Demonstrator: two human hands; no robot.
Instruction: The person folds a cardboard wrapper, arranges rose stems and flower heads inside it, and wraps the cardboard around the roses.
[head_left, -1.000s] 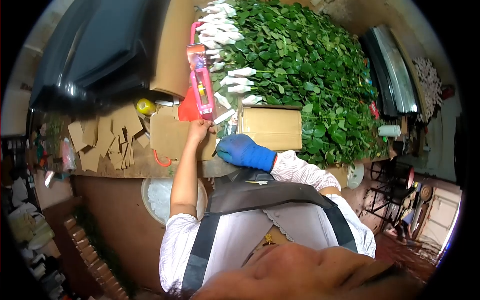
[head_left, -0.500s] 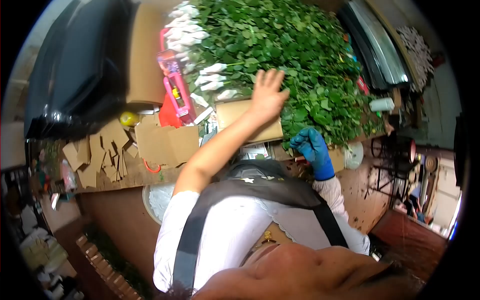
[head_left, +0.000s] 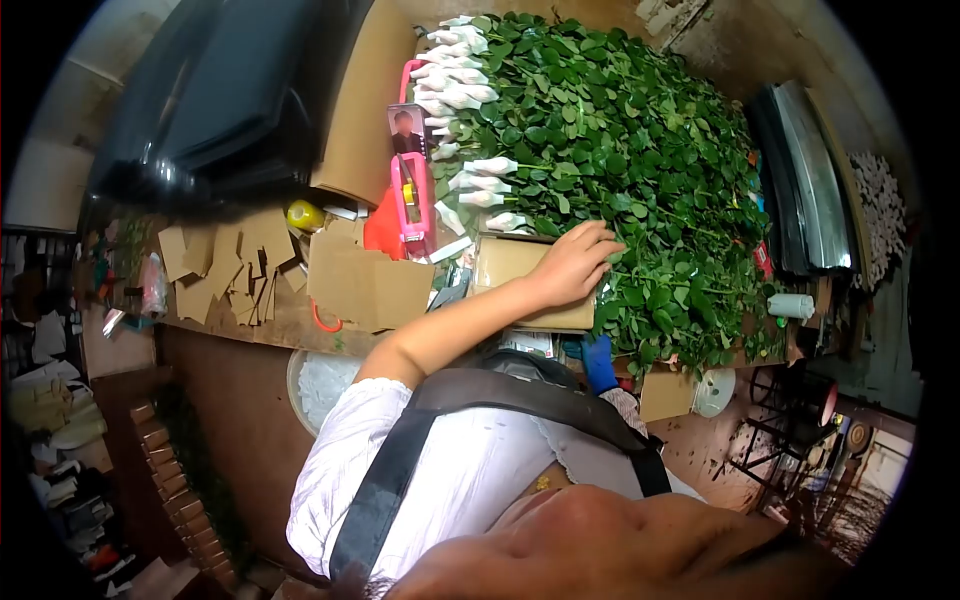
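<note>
My bare left hand (head_left: 578, 266) reaches across a tan cardboard-like block (head_left: 506, 264), its fingers slightly apart at the edge of a broad pile of leafy green stems (head_left: 630, 170). Along the pile's left side lie flower heads in white wraps (head_left: 490, 167), which look like rosebuds. My right hand (head_left: 599, 364), in a blue glove, is low by the front edge of the table, close to the leaves. Its fingers are mostly hidden there, so I cannot see whether they hold anything.
Left of the flowers are a pink-framed holder (head_left: 413, 195) with a phone, cut cardboard pieces (head_left: 370, 285) and a yellow tape roll (head_left: 304, 214). Black wrapping (head_left: 215, 110) stands at far left, dark sheets (head_left: 808, 180) at right. Below is a white-filled tub (head_left: 325, 390).
My left hand has drawn its spread fingers closer together by the block's right edge. The gloved right hand has moved inward and down, mostly out of sight. The view has shifted.
</note>
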